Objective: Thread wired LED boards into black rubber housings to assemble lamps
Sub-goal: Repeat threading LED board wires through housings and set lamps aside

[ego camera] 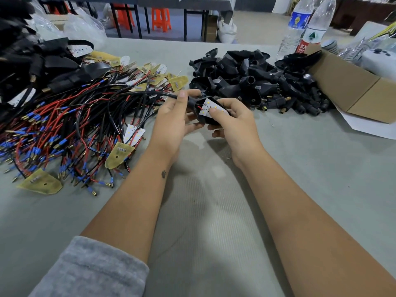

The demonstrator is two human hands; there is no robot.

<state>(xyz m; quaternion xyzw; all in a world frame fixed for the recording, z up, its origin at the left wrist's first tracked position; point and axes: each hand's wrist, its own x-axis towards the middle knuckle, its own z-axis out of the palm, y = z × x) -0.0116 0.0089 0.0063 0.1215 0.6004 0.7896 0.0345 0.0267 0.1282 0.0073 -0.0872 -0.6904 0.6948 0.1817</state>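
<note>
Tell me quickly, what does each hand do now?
Left hand: grips the black rubber housing's wire end.
Right hand: holds the housing, thumb pressing the white LED board.

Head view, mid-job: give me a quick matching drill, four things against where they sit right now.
Things:
1. LED board
2. empty black housings
3. wired boards pile
4. water bottles

Places:
A. far right, standing by the cardboard box
B. heaped beyond the right hand
C. spread left of the left hand
D. in the held housing

Pairs: 1-D, 2-B, 3-C, 4-A
</note>
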